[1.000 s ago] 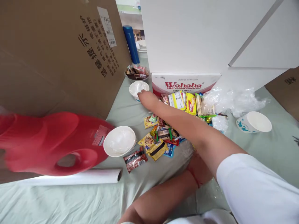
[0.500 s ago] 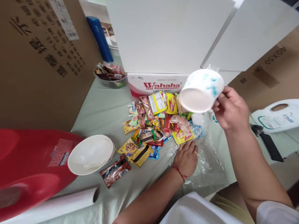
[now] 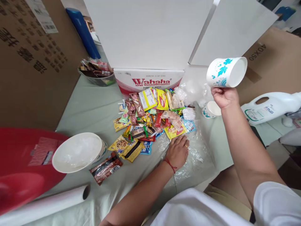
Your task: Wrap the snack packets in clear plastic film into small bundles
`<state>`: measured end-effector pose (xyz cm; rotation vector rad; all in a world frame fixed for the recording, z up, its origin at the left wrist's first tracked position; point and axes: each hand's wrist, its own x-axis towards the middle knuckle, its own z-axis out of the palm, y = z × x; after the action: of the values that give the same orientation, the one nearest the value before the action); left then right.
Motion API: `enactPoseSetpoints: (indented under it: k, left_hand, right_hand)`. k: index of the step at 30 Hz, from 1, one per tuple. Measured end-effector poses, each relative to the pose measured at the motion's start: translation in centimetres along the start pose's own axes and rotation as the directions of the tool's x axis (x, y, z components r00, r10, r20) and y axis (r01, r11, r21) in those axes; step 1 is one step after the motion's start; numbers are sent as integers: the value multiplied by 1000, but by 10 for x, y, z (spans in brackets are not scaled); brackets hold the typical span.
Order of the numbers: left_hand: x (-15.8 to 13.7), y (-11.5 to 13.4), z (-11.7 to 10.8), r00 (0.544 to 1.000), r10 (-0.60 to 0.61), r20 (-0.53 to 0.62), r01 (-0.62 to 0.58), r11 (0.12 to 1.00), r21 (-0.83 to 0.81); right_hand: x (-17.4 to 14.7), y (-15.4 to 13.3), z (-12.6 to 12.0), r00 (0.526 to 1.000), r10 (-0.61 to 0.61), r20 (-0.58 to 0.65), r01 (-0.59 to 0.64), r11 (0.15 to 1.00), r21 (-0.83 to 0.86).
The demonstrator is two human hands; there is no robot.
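Note:
My right hand (image 3: pixel 225 96) is closed on a white paper bowl (image 3: pixel 221 72) printed with teal leaves, raised on the right and tipped on its side with its base turned to the right. Flat on a clear plastic bag (image 3: pixel 196 158) lies my left hand (image 3: pixel 177 152), its fingers stretched toward the pile and a red string round the wrist. The fingertips are beside a yellow snack packet (image 3: pixel 174 131). Several small wrapped snacks (image 3: pixel 143 125) are heaped in the middle of the table. Another leaf-print bowl (image 3: pixel 76 152) stands at the left, with clear plastic inside.
Behind the pile is a Wahaba-style red and white carton printed "Wahaha" (image 3: pixel 150 82). A smaller leaf-print cup (image 3: pixel 211 110) and a white jug (image 3: pixel 263 110) are on the right. A red jug (image 3: pixel 21 169), a white roll (image 3: pixel 54 201) and a snack basket (image 3: pixel 96 78) are at left.
My right hand has moved the paper bowl right and turned its base to the right. The smaller cup and crumpled clear plastic behind it now show. My left hand stays flat on the bag.

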<state>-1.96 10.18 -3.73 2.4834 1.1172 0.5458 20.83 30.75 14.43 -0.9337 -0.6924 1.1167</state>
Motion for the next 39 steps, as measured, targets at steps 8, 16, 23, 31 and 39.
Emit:
enactPoseSetpoints:
  k: [8, 16, 23, 31, 39]
  left_hand:
    - [0, -1, 2, 1000, 11, -15, -10, 1000, 19]
    - [0, -2, 4, 999, 12, -31, -11, 999, 31]
    - [0, -2, 4, 1000, 16, -18, -16, 999, 29]
    - [0, -1, 2, 1000, 7, -15, -7, 1000, 10]
    - [1, -1, -1, 1000, -10, 8, 10, 1000, -12]
  right_hand:
    - [-29, -51, -80, 950, -313, -10, 247, 767, -592]
    - [-73, 13, -147, 898, -272, 347, 286, -241, -928]
    - [-68, 53, -177, 895, -127, 428, 311, -510, -802]
    - [-64, 21, -159, 911, -115, 396, 331, -369, -869]
    - [24, -16, -111, 998, 43, 45, 61, -503, -862]
